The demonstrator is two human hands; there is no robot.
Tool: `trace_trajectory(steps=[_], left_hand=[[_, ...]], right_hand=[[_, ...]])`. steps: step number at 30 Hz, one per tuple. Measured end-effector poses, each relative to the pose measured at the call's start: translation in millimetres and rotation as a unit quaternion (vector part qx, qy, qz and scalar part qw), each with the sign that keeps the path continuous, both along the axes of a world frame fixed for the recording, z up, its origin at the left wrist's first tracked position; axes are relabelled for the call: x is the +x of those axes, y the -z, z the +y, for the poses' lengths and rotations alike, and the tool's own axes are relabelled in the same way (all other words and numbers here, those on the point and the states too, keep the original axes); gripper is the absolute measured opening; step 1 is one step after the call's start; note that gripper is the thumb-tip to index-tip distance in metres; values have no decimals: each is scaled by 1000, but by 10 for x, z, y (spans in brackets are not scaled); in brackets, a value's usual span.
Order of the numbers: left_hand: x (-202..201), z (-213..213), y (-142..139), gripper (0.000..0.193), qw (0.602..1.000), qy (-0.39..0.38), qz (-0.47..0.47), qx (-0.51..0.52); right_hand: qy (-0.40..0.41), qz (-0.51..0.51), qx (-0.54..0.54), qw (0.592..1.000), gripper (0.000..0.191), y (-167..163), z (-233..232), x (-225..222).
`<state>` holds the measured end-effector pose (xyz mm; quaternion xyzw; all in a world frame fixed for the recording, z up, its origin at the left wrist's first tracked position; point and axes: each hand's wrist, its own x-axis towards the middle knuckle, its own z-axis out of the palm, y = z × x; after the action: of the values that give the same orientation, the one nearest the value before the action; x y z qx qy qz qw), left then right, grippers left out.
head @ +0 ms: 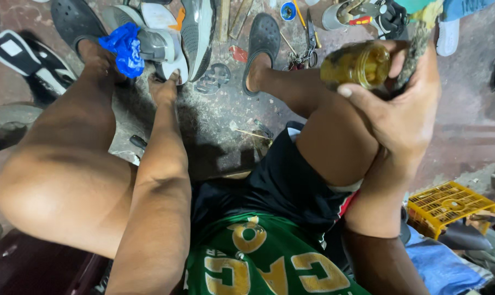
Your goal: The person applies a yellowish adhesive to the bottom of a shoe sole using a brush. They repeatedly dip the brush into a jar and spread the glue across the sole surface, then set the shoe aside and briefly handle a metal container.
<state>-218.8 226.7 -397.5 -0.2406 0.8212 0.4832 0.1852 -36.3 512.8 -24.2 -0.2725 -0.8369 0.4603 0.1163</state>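
Jar of yellow glue held up in the right hand, left hand down at a shoe on the floor.

The glue jar (pixel 357 65) lies on its side in the right hand (pixel 406 109), fingers curled and clamped round its far end, thumb across the near side; a worn shoe sole (pixel 419 49) is pinned behind the jar by the same fingers; below and left of the jar, the left hand (pixel 164 87) reaches a grey-and-white sneaker (pixel 160 46), fingertips touching it, grip unclear; a blue rag (pixel 124 49) lies beside that sneaker; scissors (pixel 310 38) lie left of the jar; a yellow crate (pixel 449 206) sits well below it.
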Motion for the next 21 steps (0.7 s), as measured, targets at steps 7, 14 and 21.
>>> trace_trajectory(steps=[7,14,21], left_hand=[[-108,13,170,93,988,-24,-39,145],[-69,-20,-118,76,989,-15,15,144],[383,-86,-763,63,953,-38,-103,283]], right_hand=[[-10,-36,14,999,61,8,-55,-95],[-120,-23,217,969,67,-13,-48,24],[-127,60,165,976,67,56,-88,210]])
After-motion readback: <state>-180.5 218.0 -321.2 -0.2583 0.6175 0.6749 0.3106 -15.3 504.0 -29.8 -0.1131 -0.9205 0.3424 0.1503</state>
